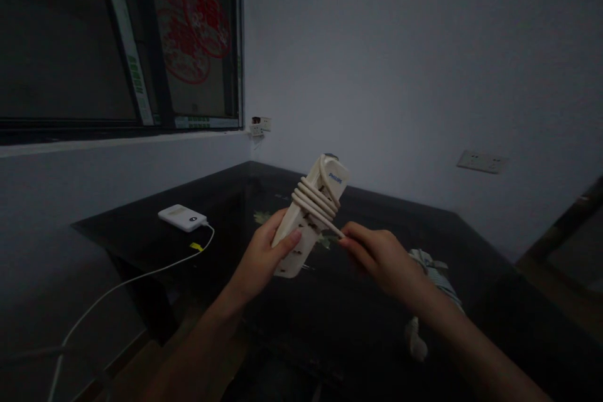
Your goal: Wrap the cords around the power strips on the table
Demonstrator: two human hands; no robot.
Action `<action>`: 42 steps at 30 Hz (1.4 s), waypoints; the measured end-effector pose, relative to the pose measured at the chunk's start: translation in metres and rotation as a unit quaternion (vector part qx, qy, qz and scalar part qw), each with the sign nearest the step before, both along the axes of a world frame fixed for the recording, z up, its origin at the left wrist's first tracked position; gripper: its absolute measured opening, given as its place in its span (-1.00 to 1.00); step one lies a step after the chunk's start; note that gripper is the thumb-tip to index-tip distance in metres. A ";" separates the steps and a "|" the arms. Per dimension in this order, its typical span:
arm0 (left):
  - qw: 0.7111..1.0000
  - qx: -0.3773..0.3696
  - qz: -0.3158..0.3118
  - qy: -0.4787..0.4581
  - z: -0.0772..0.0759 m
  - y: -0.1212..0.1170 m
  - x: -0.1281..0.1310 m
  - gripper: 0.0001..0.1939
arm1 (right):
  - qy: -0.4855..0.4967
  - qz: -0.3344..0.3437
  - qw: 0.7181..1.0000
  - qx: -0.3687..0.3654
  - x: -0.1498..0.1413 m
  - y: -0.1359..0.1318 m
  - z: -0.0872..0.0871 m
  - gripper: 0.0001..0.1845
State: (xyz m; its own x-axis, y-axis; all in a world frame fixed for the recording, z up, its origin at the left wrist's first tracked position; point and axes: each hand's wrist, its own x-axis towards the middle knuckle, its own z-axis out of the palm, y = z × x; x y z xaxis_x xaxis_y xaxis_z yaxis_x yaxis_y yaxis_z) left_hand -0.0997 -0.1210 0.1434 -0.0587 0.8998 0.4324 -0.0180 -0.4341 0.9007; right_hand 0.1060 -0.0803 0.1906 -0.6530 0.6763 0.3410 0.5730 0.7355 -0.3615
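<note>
Off-white power strip, PHILIPS label at the upper end, held up tilted above the dark desk. Off-white cord is wound around the strip's upper half, about 4 turns, plus 1 stretch running up over the labelled end. Winding looks partway: lower sockets are bare of cord, and a straight piece leaves the last turn for the right hand. How much cord is left can't be told; it's lost to sight behind that hand.

Left hand: grip closed round the strip's lower part, thumb across the socket face. Right hand: narrow grip, fingertips pinching the cord just beside the strip.

Around: white box-shaped device on the desk at left, well apart, with a white cable and yellow tag. At right, a pale corded bundle, partly hidden by the right forearm; white plug-like piece near it, blurred, link unclear. Wall sockets behind. Only hands and cord touch the strip; the bundle is nearest to crowding the right arm.
</note>
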 end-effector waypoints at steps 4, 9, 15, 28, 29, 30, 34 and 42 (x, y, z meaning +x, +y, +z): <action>0.989 -0.025 -0.094 -0.112 0.010 -0.005 0.012 -0.51 | 0.076 -0.033 0.984 0.157 0.002 -0.014 0.003 -0.74; 0.961 -0.026 -0.180 -0.210 0.011 -0.011 0.025 -0.52 | 0.137 -0.050 0.935 0.323 0.003 -0.025 0.001 -0.72; 0.934 -0.016 -0.252 -0.254 0.003 -0.012 0.034 -0.66 | 0.171 -0.053 0.932 0.315 0.004 -0.026 -0.014 -0.76; 0.904 -0.095 -0.274 -0.313 -0.008 -0.012 0.035 -0.60 | 0.252 0.012 0.939 -0.236 0.031 -0.019 -0.049 -0.54; 0.893 -0.113 -0.288 -0.328 -0.009 -0.011 0.033 -0.60 | 0.267 0.027 0.920 -0.286 0.036 -0.018 -0.055 -0.53; 0.879 -0.133 -0.304 -0.343 -0.010 -0.010 0.032 -0.60 | 0.282 0.043 0.902 -0.325 0.040 -0.017 -0.061 -0.52; 0.829 -0.206 -0.336 -0.396 -0.017 -0.003 0.029 -0.59 | 0.321 0.114 0.845 -0.411 0.053 -0.017 -0.079 -0.60; 0.794 -0.276 -0.373 -0.394 -0.040 0.003 0.021 -0.55 | 0.318 0.154 0.813 -0.462 0.066 -0.011 -0.088 -0.63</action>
